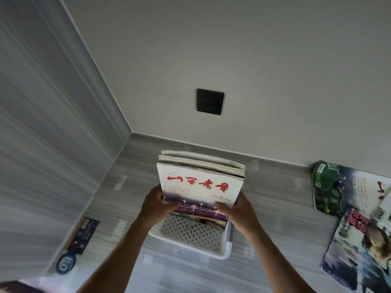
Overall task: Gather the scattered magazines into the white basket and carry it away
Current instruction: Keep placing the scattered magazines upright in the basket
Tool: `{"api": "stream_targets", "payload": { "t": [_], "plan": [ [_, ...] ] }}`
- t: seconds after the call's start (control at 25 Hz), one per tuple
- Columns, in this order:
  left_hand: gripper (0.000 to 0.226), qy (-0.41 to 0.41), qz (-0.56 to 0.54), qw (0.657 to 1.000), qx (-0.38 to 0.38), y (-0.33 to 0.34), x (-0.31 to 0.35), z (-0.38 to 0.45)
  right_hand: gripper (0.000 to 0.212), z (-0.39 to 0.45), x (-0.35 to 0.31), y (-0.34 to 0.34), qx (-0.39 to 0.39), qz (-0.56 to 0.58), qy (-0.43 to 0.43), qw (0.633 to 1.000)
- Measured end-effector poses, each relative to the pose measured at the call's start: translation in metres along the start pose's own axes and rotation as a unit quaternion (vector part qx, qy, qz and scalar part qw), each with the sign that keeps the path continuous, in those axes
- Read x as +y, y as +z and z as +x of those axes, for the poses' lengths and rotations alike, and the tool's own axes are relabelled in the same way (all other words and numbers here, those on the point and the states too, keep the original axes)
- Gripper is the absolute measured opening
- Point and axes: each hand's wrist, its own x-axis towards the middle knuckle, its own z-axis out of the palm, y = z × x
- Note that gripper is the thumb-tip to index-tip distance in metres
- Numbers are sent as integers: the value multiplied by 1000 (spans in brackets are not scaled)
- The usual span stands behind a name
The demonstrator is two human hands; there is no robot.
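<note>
Head view. Both hands grip one stack of magazines [201,180] by its near end: the left hand [157,203] is closed on the stack's left edge, the right hand [237,208] on its right edge, with the right thumb pressed on the top cover. The stack is held tilted, its long axis running from the hands away toward the wall [254,60]; the far end is raised and shows the page edges. The top cover is white with large red characters that read upright from the person's side, above a dark picture band near the fingers.

Directly below the hands and the stack's near end stands the white basket [191,240] on the grey floor [131,208]. Its perforated wall faces the camera, and coloured covers show inside it, beneath the held stack.

Well to the right of the right hand, several loose magazines [347,199] lie overlapping on the floor. To the left of the left hand, a dark booklet [84,233] lies near the side wall. A black wall socket [210,101] sits on the wall beyond the stack.
</note>
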Motion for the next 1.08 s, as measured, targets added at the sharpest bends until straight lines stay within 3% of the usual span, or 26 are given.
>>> {"api": "stream_targets", "payload": {
  "t": [0.08, 0.2, 0.28, 0.32, 0.4, 0.48, 0.64, 0.8, 0.96, 1.08],
  "plan": [
    [74, -9, 57, 998, -24, 6, -26, -14, 56, -4, 3, 4, 16, -30, 9, 999],
    [95, -19, 184, 982, 43, 15, -49, -30, 79, -13, 10, 2, 55, 14, 66, 996],
    [96, -29, 174, 981, 80, 20, -57, -38, 93, -28, 15, 5, 77, -18, 151, 985],
    [93, -39, 155, 982, 97, 23, -59, -42, 93, -39, 21, 11, 75, -47, 212, 973],
    [85, -69, 132, 980, 132, 26, -61, -47, 60, -64, 31, 30, 50, -54, 275, 959],
    [79, -87, 124, 976, 155, 30, -60, -50, 27, -68, 31, 39, 51, -68, 259, 962],
    [73, -77, 80, 983, 143, 43, -53, -59, 26, -41, 19, 20, 52, -136, 234, 961],
    [72, -94, 104, 980, 143, 38, -54, -57, 24, -46, 31, 17, 30, -208, 218, 953],
    [55, -83, 85, 985, 127, 39, -55, -58, 28, -52, 42, 23, 33, -189, 183, 964],
    [55, -83, 78, 988, 103, 37, -57, -61, 26, -51, 46, 28, 43, -173, 171, 969]
  ]
}}
